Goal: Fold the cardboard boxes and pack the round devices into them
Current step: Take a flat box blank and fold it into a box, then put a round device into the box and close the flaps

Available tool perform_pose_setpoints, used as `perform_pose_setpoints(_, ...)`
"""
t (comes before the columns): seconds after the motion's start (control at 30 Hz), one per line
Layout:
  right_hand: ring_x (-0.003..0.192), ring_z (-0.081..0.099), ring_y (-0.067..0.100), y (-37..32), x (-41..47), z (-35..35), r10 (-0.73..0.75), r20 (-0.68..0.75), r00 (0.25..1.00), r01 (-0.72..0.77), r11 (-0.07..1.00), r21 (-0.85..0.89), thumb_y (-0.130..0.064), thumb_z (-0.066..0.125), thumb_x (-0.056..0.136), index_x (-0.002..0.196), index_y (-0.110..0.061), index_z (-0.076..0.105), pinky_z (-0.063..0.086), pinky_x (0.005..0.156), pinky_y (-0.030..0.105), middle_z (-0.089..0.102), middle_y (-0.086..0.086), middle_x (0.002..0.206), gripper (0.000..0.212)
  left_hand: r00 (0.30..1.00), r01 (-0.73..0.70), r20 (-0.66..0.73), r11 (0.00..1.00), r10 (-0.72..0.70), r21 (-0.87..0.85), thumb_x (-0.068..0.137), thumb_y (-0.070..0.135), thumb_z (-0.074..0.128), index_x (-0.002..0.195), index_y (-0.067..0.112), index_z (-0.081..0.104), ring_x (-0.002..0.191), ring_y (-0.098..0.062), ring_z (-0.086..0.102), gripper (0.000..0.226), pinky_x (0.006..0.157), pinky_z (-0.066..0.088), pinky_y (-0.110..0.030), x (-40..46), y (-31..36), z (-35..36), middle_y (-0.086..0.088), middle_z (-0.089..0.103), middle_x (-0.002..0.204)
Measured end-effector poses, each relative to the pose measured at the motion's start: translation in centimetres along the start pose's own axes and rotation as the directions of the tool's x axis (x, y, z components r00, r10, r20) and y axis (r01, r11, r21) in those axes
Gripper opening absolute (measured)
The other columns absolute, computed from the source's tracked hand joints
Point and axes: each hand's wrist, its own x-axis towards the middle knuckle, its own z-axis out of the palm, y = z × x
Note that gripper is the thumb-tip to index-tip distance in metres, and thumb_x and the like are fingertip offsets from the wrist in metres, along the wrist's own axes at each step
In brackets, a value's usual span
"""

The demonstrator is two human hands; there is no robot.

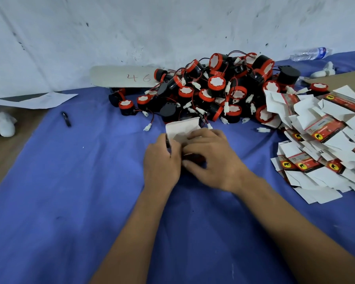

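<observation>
**Item: one box in hand, mid-table**

We log a single small cardboard box (182, 131) at the centre of the blue cloth (70, 191), its white inner flaps standing open toward the far side. Both hands are on it. Our left hand (162, 160) grips the box's left side, fingers curled round the edge, thumb on top. Our right hand (211, 158) lies over the box's near and right part, fingers spread and bent down onto the white card, with something dark red showing under the palm; we cannot tell whether that is the box's printed side or a device.

Just behind the box: a pile of round devices (217, 87), black bodies with red rims and white faces, trailing thin wires with white plugs.

To the right: a heap of flat unfolded boxes (320, 140), white with red and black print and yellow round marks.

Further out: a black pen (66, 119) on the cloth at left, a white card marked "46" (123, 76) against the wall, a plastic bottle (312, 54) lying far right.
</observation>
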Motion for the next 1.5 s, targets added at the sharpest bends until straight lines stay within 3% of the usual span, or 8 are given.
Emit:
perform_pose_setpoints(0.17, 0.099, 0.061, 0.014, 1.0, 0.9, 0.1, 0.275, -0.435, 0.858, -0.11, 0.924, 0.367, -0.015, 0.048, 0.089, 0.085, -0.014, 0.078, 0.05, 0.081, 0.025, 0.074, -0.01, 0.088, 0.03, 0.993, 0.086, -0.08, 0.996, -0.084, 0.017, 0.097, 0.009, 0.048, 0.089, 0.014, 0.051, 0.076, -0.024, 0.055, 0.01, 0.059, 0.038, -0.032, 0.4, -0.4, -0.1, 0.008, 0.052, 0.075)
perform_pose_setpoints(0.3, 0.109, 0.059, 0.023, 4.8, 3.5, 0.7, 0.461, -0.291, 0.838, -0.468, 0.883, 0.051, -0.01, 0.054, 0.094, 0.112, -0.014, 0.073, 0.054, 0.082, 0.037, 0.073, 0.0, 0.104, 0.026, 0.994, 0.098, -0.053, 0.995, -0.096, 0.026, 0.093, 0.004, 0.049, 0.095, 0.011, 0.054, 0.082, -0.026, 0.055, 0.008, 0.064, 0.043, -0.038, 0.3, -0.2, -0.1, -0.001, 0.059, 0.084)
perform_pose_setpoints(0.5, 0.145, 0.023, 0.04, 10.4, 7.4, 0.4, 0.485, 0.098, 0.869, -0.433, 0.841, -0.323, -0.016, 0.058, 0.1, 0.163, -0.026, 0.019, 0.041, 0.112, 0.054, 0.013, 0.009, 0.168, 0.075, 0.995, 0.094, -0.033, 0.996, -0.093, 0.01, 0.093, 0.006, 0.048, 0.103, 0.019, 0.056, 0.091, -0.023, 0.059, 0.019, 0.07, 0.049, -0.037, 0.4, -0.1, -0.1, 0.002, 0.063, 0.097)
perform_pose_setpoints(0.73, 0.093, 0.059, 0.031, 9.6, 8.0, -0.1, 0.595, 0.056, 0.802, -0.552, 0.773, -0.314, -0.056, 0.077, 0.08, 0.107, -0.013, 0.057, 0.046, 0.068, 0.037, 0.061, 0.007, 0.101, 0.055, 0.993, 0.117, -0.034, 0.993, -0.117, 0.003, 0.09, 0.005, 0.049, 0.096, 0.01, 0.058, 0.086, -0.026, 0.059, 0.011, 0.07, 0.051, -0.045, 0.3, -0.1, -0.2, -0.002, 0.062, 0.089)
perform_pose_setpoints(0.93, 0.055, 0.047, 0.012, 5.8, 3.8, -1.5, 0.781, 0.056, 0.622, -0.669, 0.493, 0.556, -0.062, 0.071, 0.084, 0.064, -0.02, 0.048, 0.035, 0.057, 0.03, 0.05, -0.009, 0.055, 0.052, 0.991, 0.121, -0.062, 0.993, -0.121, -0.003, 0.09, 0.003, 0.052, 0.115, 0.011, 0.061, 0.096, -0.023, 0.062, 0.027, 0.072, 0.056, -0.044, 0.3, 0.0, -0.5, 0.002, 0.065, 0.102)
perform_pose_setpoints(1.13, 0.042, 0.043, 0.016, 3.1, 0.8, -1.9, 0.723, 0.359, 0.59, -0.554, 0.038, 0.832, -0.08, 0.046, 0.09, 0.114, -0.025, 0.053, 0.026, 0.038, 0.019, 0.056, 0.005, 0.068, 0.06, 0.989, 0.117, -0.089, 0.993, -0.115, 0.017, 0.088, 0.0, 0.054, 0.12, 0.006, 0.059, 0.092, -0.028, 0.061, 0.033, 0.076, 0.055, -0.053, 0.3, 0.1, -0.6, -0.008, 0.066, 0.103)
perform_pose_setpoints(1.3, 0.048, 0.064, 0.029, 1.9, 0.3, -1.3, 0.624, 0.369, 0.689, -0.611, 0.225, 0.759, -0.04, 0.057, 0.104, 0.128, -0.024, 0.052, 0.048, 0.039, 0.028, 0.068, 0.018, 0.097, 0.029, 0.985, 0.131, -0.12, 0.991, -0.128, 0.019, 0.086, 0.0, 0.056, 0.117, 0.007, 0.06, 0.089, -0.02, 0.057, 0.032, 0.078, 0.056, -0.052, 0.6, -0.1, -0.8, -0.005, 0.065, 0.101)
perform_pose_setpoints(1.5, 0.051, 0.06, 0.022, 2.2, 0.0, -0.8, 0.539, -0.051, 0.841, -0.536, 0.842, 0.056, -0.045, 0.06, 0.1, 0.11, -0.022, 0.055, 0.051, 0.052, 0.036, 0.064, 0.001, 0.057, 0.025, 0.985, 0.11, -0.131, 0.994, -0.108, 0.009, 0.087, 0.0, 0.058, 0.117, 0.009, 0.061, 0.09, -0.015, 0.055, 0.032, 0.078, 0.059, -0.048, 0.5, -0.4, -0.8, 0.001, 0.063, 0.101)
